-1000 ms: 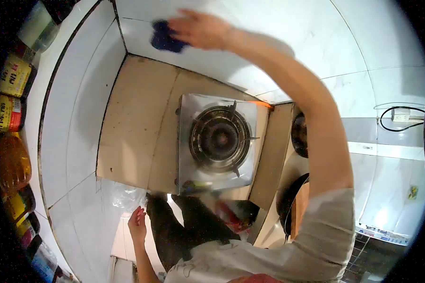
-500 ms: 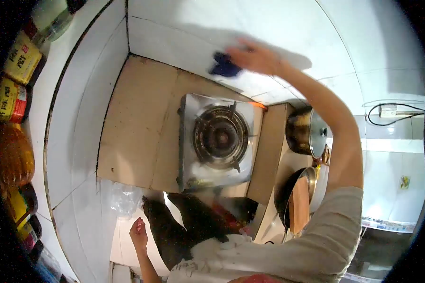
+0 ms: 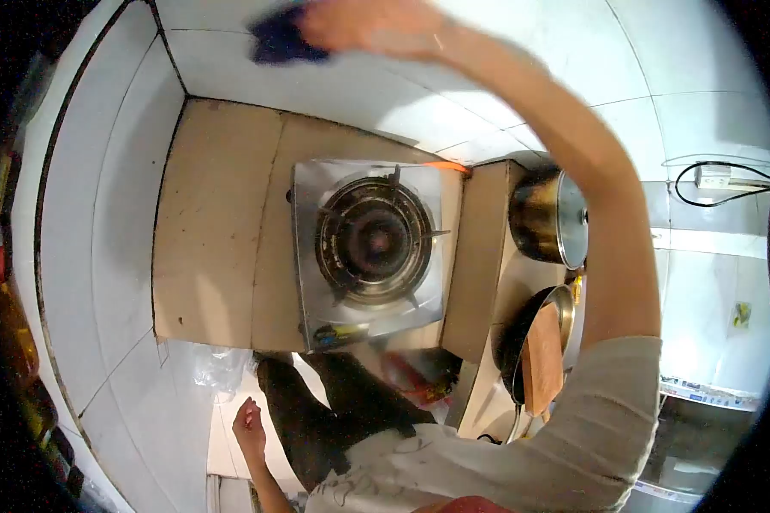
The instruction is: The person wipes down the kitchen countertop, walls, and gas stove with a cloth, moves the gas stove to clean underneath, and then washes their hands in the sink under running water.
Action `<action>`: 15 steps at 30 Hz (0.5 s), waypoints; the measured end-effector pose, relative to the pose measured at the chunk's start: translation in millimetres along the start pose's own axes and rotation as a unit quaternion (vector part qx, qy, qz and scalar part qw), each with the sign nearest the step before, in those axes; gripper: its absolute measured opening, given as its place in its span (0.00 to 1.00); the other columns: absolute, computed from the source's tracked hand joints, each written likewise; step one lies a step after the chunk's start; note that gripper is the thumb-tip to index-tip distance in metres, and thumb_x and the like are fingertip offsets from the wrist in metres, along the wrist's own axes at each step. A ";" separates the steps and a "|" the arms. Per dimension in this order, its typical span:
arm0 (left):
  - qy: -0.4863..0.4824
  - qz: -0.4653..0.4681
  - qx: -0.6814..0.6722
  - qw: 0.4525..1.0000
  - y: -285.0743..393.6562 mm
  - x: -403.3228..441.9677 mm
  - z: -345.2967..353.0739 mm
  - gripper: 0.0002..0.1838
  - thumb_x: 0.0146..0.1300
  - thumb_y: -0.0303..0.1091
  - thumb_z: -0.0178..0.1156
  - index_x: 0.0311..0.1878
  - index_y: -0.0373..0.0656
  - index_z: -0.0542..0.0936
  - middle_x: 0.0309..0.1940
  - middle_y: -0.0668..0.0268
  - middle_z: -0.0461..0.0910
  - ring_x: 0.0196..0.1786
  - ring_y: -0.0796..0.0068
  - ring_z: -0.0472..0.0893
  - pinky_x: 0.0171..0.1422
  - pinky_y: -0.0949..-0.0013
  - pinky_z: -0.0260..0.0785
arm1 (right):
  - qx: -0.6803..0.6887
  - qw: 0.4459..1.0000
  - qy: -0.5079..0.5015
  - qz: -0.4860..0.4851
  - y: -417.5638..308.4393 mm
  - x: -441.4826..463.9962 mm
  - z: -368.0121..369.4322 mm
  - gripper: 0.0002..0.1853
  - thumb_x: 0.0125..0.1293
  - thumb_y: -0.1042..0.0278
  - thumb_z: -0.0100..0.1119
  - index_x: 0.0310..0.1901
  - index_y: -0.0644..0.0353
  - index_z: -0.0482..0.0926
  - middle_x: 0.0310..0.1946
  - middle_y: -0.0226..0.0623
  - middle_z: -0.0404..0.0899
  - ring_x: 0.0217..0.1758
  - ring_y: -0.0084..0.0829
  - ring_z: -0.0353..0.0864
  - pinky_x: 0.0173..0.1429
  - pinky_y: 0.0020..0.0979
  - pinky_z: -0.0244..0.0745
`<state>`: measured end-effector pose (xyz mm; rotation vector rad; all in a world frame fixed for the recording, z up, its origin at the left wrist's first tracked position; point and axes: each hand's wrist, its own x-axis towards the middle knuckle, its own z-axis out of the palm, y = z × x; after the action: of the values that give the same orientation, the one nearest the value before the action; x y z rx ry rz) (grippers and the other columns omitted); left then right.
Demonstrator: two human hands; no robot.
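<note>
At the top of the head view, my right hand (image 3: 372,26) presses a dark blue cloth (image 3: 289,36) against the white tiled wall (image 3: 222,61). The hand is closed on the cloth and slightly blurred; the top edge of the view crops it. Below them stands a steel gas stove (image 3: 304,256) with a single round burner (image 3: 375,241), on a tan tiled counter (image 3: 214,214). Low on the left, my left hand (image 3: 248,425) hangs beside my dark trousers, fingers curled in, with nothing visible in it.
Right of the stove, a lidded pot (image 3: 539,218), a pan (image 3: 515,329) and a wooden chopping board (image 3: 542,363) stand along a raised ledge (image 3: 479,256). Bottles (image 3: 13,333) line the far left. An orange hose (image 3: 447,166) runs behind the stove. A clear plastic bag (image 3: 218,368) hangs at the counter's front.
My right hand has slid the cloth up and to the left along the wall. My left hand stays low with curled fingers. The whole view has shifted slightly.
</note>
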<state>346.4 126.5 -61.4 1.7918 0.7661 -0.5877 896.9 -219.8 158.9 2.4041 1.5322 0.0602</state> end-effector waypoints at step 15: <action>-0.028 0.054 -0.070 0.996 -65.1 17.3 -2.1 0.15 0.63 0.33 0.57 0.50 0.34 0.77 0.33 0.62 0.80 0.32 0.80 0.76 0.35 0.77 0.69 | -0.050 0.993 0.070 0.075 18.2 -198.6 -148.1 0.12 0.63 0.61 0.46 0.45 0.47 0.79 0.48 0.29 0.77 0.48 0.34 0.76 0.50 0.30 0.72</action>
<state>310.2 148.1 -113.9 1.6700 0.6530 -0.4982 798.9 -371.9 329.1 2.4757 1.3671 0.3364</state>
